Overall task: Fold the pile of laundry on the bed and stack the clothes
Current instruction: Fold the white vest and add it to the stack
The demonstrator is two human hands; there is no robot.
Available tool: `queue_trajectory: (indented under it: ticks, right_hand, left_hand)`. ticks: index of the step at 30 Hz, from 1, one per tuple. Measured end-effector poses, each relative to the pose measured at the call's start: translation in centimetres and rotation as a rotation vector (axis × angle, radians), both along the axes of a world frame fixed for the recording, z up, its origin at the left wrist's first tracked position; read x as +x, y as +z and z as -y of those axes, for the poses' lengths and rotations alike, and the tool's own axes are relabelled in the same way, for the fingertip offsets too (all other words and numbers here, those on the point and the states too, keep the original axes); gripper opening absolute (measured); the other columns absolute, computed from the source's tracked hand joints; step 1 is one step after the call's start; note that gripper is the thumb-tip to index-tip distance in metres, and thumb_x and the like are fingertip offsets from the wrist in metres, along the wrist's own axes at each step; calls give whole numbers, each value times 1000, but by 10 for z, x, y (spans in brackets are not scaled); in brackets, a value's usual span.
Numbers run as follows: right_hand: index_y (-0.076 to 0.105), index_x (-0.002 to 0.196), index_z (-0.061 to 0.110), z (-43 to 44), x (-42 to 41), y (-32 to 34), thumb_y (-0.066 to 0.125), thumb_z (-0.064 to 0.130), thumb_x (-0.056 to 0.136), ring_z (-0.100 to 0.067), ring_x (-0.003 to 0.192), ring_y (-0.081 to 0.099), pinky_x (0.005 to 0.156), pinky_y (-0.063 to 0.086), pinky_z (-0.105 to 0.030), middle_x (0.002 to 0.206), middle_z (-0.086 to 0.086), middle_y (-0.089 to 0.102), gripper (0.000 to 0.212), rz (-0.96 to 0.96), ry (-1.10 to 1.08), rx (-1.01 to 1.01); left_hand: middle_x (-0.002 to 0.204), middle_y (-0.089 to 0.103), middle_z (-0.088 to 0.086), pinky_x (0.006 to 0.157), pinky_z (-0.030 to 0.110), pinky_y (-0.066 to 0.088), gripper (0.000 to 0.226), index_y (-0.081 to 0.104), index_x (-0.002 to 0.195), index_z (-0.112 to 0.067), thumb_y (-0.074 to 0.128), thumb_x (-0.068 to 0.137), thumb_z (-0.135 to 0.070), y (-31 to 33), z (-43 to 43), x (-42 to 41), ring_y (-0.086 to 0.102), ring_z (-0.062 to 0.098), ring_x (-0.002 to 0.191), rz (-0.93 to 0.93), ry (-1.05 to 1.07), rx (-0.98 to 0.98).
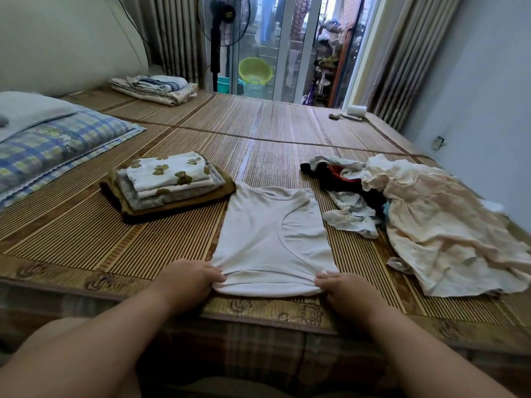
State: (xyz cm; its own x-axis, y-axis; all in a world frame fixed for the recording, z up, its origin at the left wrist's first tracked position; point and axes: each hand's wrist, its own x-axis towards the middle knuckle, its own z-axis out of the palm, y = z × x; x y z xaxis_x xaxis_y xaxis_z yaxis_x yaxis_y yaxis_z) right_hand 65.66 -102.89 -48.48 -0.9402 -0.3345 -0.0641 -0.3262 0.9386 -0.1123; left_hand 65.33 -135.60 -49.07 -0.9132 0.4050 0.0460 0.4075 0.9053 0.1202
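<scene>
A pale grey sleeveless top [270, 239] lies flat on the bamboo mat [115, 242] near the bed's front edge, its sides folded inward. My left hand [192, 275] pinches its near left corner and my right hand [342, 285] pinches its near right corner, where the hem is rolled up a little. Left of the top stands a stack of folded clothes [166, 183] with a bear-print piece on top. To the right lies the unfolded pile [416, 214]: a cream garment, black, red and patterned pieces.
A plaid pillow [57, 147] lies at the left. Folded bedding [155, 89] sits at the far side, and small items with a white roll [356, 110] at the far right corner. A fan [221, 33] and glass doors stand beyond the bed.
</scene>
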Motion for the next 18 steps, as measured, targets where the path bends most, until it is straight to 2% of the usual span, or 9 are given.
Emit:
queue_trajectory:
  ticks: [2,4,5,7,8,12,15,18]
  right_hand:
    - [69,112,23,-1,-2,2,49,23,97,-12,102,65,94,50,-30,113,2,70,25,17,-104,-125]
    - [70,92,23,-6,-3,6,53,22,95,-10,77,62,69,50,-25,86,4,69,17,77,-226,-321]
    - [68,83,22,-9,-3,8,53,19,94,-11,72,60,62,45,-25,79,4,67,18,87,-271,-417]
    - [65,74,21,-17,-2,12,53,12,91,-15,70,56,63,42,-32,73,1,64,23,80,-319,-567]
    - [65,73,21,-19,0,13,52,10,90,-17,71,56,64,42,-33,73,0,63,24,96,-323,-600]
    - [68,84,26,-17,4,7,54,16,92,-10,71,58,63,44,-26,78,6,66,19,206,-291,-536]
    - [70,88,28,-16,6,3,59,19,90,-2,85,63,77,52,-25,95,17,70,14,205,-292,-578]
    - [67,81,21,-17,12,-2,64,13,85,1,99,61,87,49,-24,106,23,65,10,233,-286,-583]
  left_hand:
    - [119,65,-19,85,24,48,30,63,119,-40,45,97,-32,0,0,-2,61,4,103,15,37,35]
    - [104,67,-13,75,25,46,23,66,107,-35,47,96,-30,1,3,-6,60,7,91,97,92,114]
    - [96,66,-12,70,24,44,18,64,97,-35,49,94,-27,2,5,-8,59,7,85,137,113,179]
    - [83,62,-15,63,22,39,19,57,81,-37,53,92,-22,2,10,-10,57,4,78,175,127,300]
    - [81,61,-15,62,21,39,21,56,79,-37,53,92,-21,2,11,-11,56,3,76,187,122,328]
    - [85,61,-16,72,24,47,15,59,83,-36,54,92,-25,0,9,-10,56,0,80,258,69,268]
    - [89,60,-19,78,23,48,13,59,83,-38,56,88,-27,-2,8,-11,55,-2,84,265,50,211]
    - [91,55,-23,78,16,43,12,54,85,-43,61,83,-34,-2,9,-9,53,-3,87,247,-3,160]
